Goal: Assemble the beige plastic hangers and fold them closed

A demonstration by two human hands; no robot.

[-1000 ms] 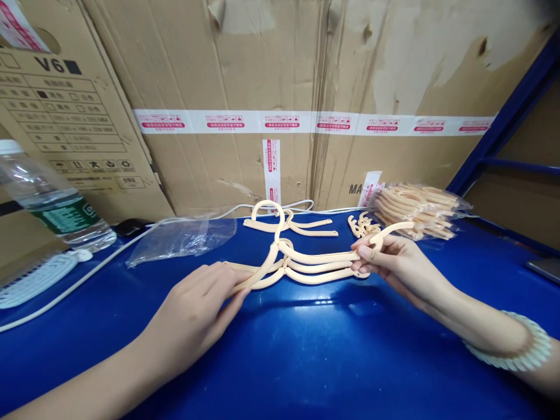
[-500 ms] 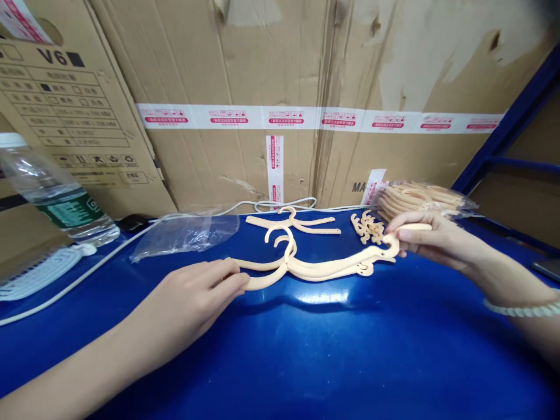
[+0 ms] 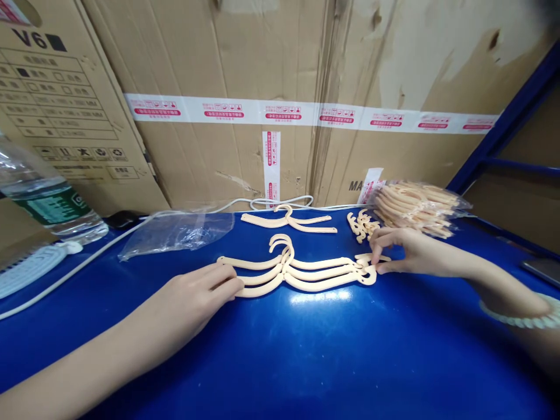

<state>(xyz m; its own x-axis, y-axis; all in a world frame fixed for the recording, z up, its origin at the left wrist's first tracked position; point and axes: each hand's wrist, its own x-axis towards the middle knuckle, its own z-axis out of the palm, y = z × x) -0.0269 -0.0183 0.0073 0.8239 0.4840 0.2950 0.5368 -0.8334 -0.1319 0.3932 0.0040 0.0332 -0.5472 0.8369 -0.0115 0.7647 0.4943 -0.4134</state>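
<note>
Several beige plastic clothes hangers (image 3: 321, 286) lie stacked in a row on the blue tabletop (image 3: 280, 356), their hooks pointing away from me. My left hand (image 3: 199, 291) grips their left ends, fingers pressed together. At the right ends, my right hand (image 3: 406, 252) pinches a small beige hook piece (image 3: 366, 258), partly hidden by the fingertips. A larger curved hook (image 3: 370, 276) sits at the end of the nearest hanger arm. Behind the row lie more hangers (image 3: 266, 221), and a small pile of beige hooks (image 3: 362, 224) is just beyond my right hand.
A plastic-wrapped bundle of hangers (image 3: 413, 204) lies at the back right. A clear plastic bag (image 3: 175, 233), a white cable (image 3: 102, 251) and a water bottle (image 3: 56, 201) are on the left. Cardboard boxes (image 3: 219, 157) stand along the back; a phone (image 3: 542, 271) lies far right.
My right hand has moved left and down with the small hook piece to the hanger ends. The hangers now lie flatter and more spread; my left hand stays on their left ends.
</note>
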